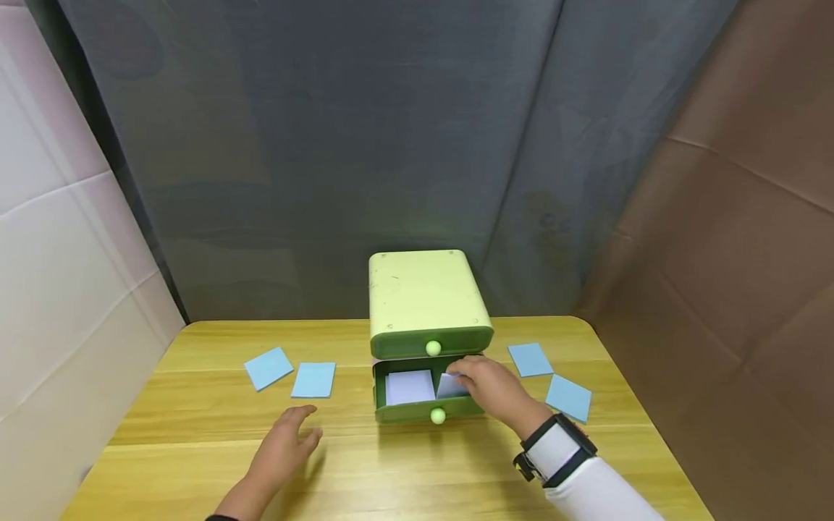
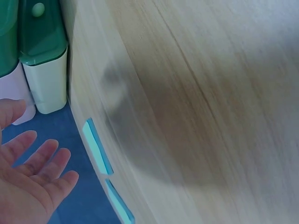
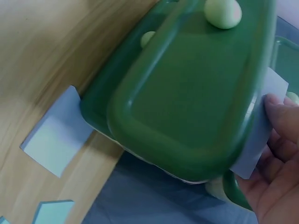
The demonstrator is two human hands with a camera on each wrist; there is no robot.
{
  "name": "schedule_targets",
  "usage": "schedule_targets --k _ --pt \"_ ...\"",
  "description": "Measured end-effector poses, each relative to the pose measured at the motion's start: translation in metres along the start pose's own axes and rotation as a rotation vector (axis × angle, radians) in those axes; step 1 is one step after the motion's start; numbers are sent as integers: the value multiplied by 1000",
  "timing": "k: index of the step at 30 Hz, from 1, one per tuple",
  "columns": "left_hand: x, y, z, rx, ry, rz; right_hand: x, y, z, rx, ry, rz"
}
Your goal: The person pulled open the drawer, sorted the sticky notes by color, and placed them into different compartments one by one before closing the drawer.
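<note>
A small cabinet [image 1: 423,293] with a cream top and green drawer fronts stands at the table's back. Its middle drawer [image 1: 407,413] is pulled out and holds a lilac sticky note pad [image 1: 409,388] on the left. At the drawer's right half, my right hand [image 1: 495,391] pinches a second lilac pad [image 1: 449,386] between thumb and fingers, tilted. In the right wrist view this pad [image 3: 257,135] stands edgeways beside the green drawer front [image 3: 187,93]. My left hand [image 1: 283,449] hovers over the table left of the cabinet, fingers loosely spread, touching nothing.
Two blue sticky note pads, one angled [image 1: 268,368] and one straighter [image 1: 313,380], lie left of the cabinet. Two more, a back one [image 1: 530,359] and a front one [image 1: 568,397], lie right of it. A grey curtain [image 1: 313,159] hangs behind the table.
</note>
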State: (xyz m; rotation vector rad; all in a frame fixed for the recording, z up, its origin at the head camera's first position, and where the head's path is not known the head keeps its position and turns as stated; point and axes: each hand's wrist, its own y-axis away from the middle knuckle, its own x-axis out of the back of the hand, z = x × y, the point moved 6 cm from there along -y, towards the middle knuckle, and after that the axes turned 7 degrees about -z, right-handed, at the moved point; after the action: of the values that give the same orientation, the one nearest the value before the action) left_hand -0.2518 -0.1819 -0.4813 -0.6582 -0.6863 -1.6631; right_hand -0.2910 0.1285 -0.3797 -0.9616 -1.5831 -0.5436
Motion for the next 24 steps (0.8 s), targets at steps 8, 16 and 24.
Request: schedule_targets --k 8,16,24 --pt "-1 0 -2 5 -2 15 -11 -6 8 -51 -35 -41" --pt "-3 0 -4 9 8 14 -19 -15 17 -160 -83 -38" --pt "-5 0 -1 13 16 12 -25 -17 19 -203 -82 -33"
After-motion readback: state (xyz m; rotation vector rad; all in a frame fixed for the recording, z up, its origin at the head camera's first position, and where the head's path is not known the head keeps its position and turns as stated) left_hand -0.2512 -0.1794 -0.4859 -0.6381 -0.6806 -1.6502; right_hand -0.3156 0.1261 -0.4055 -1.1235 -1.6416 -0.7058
